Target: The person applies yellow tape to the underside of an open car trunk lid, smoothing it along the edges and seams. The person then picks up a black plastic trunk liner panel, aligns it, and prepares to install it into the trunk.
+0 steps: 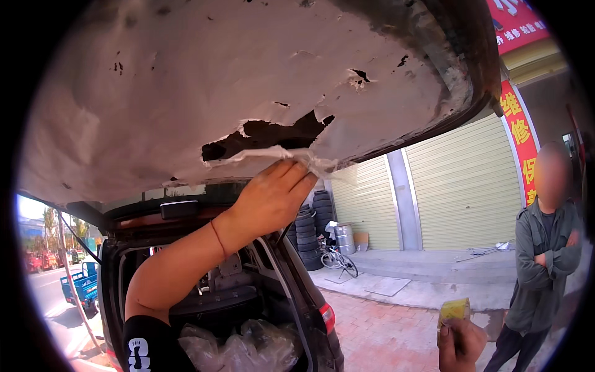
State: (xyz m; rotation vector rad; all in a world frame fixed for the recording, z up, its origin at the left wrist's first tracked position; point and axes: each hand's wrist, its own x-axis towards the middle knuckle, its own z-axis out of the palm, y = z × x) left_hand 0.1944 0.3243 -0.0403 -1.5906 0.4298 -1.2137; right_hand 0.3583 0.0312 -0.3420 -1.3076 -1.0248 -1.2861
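Note:
Overhead is the raised tailgate (142,111) of a car, its underside covered in a pale, thin sheet with ragged tears. My left hand (273,192) reaches up to the largest hole (273,136), fingers closed on the torn edge of the plastic film (260,152). A translucent scrap of it sticks out past my fingertips. Low on the right, my right hand (463,344) grips a roll of yellow tape (454,310) by its near side, apart from the tailgate. Crumpled clear plastic (254,350) lies in the open cargo area below my left arm.
A person (545,260) with folded arms stands at the right. Stacked tyres (307,232), a bicycle (339,260) and a metal drum (344,239) stand by pale roller shutters (462,186). A blue cargo tricycle (80,285) is on the street at left.

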